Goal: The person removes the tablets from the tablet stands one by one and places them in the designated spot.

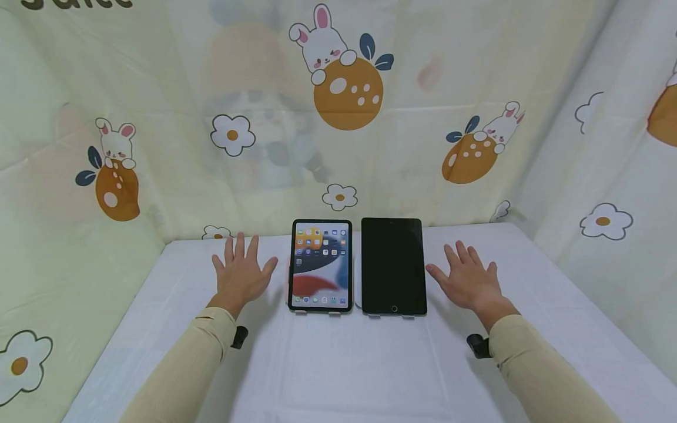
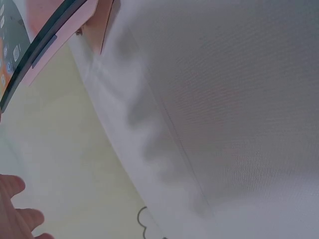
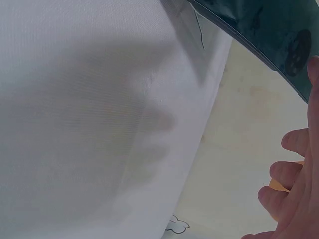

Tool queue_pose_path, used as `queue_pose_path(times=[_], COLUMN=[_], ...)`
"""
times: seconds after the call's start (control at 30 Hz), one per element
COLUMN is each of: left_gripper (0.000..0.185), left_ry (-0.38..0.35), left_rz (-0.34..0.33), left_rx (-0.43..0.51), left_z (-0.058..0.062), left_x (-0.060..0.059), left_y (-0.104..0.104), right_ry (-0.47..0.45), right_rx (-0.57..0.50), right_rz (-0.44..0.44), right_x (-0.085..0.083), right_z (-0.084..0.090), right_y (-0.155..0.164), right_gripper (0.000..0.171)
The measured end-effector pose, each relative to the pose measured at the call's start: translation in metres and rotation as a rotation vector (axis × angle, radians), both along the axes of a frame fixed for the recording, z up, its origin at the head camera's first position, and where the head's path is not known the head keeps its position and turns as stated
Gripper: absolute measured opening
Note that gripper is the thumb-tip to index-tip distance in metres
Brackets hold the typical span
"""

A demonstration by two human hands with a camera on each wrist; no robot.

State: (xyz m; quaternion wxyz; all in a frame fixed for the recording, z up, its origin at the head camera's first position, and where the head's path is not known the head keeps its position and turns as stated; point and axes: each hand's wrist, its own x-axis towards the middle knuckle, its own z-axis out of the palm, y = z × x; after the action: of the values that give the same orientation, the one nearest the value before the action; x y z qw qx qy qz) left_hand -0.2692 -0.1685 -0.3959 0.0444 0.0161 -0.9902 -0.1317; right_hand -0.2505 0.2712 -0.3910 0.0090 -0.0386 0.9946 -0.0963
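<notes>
Two tablets stand propped side by side on the white table. The left tablet [image 1: 320,267] has its screen lit with app icons; the right tablet [image 1: 394,264] is dark, with a round home button at its lower edge. My left hand [image 1: 241,275] hovers left of the lit tablet, fingers spread and holding nothing. To the right of the dark tablet is my right hand [image 1: 468,279], also spread and bare, its thumb close to that tablet's edge. In the left wrist view a pink support [image 2: 94,25] shows behind the lit tablet.
A white cloth covers the table [image 1: 365,370]. Behind it hangs a pale curtain [image 1: 180,88] printed with rabbits, oranges and flowers, and a similar curtain [image 1: 597,176] closes the right side. Small stand lips [image 1: 374,316] jut out below the tablets.
</notes>
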Motion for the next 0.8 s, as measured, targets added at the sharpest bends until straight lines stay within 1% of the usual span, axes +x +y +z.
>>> queue_pose_path(times=[0.13,0.2,0.3,0.37,0.47,0.57,0.67,0.73,0.8], left_gripper=[0.079,0.079,0.079,0.078,0.077,0.072,0.067,0.065,0.063], left_ry=[0.001,0.002,0.009,0.021,0.047,0.058,0.028,-0.012,-0.045], left_rz=[-0.002,-0.010,-0.038,-0.061,-0.099,-0.142,-0.158,-0.148,-0.127], left_rx=[0.001,0.014,0.062,0.112,0.221,0.381,0.556,0.650,0.719], left_z=[0.000,-0.001,-0.001,-0.001,0.000,0.002,0.004,0.005,0.007], left_x=[-0.001,-0.001,-0.003,-0.004,-0.006,-0.008,-0.010,-0.012,-0.013], left_y=[0.001,0.001,0.002,0.002,0.004,0.007,0.011,0.014,0.017], right_ry=[0.012,0.053,0.126,0.160,0.156,0.127,0.095,0.081,0.068], right_rx=[-0.009,-0.028,-0.134,-0.259,-0.477,-0.685,-0.861,-0.940,-0.996], right_rz=[0.001,0.002,0.001,0.010,0.027,0.060,0.104,0.132,0.149], right_x=[0.000,0.000,0.001,0.000,0.000,-0.001,-0.003,-0.006,-0.009], right_z=[0.000,0.001,0.003,0.006,0.012,0.018,0.021,0.022,0.022], right_y=[-0.001,-0.003,-0.010,-0.018,-0.033,-0.050,-0.067,-0.078,-0.087], right_gripper=[0.094,0.092,0.087,0.084,0.083,0.078,0.071,0.066,0.062])
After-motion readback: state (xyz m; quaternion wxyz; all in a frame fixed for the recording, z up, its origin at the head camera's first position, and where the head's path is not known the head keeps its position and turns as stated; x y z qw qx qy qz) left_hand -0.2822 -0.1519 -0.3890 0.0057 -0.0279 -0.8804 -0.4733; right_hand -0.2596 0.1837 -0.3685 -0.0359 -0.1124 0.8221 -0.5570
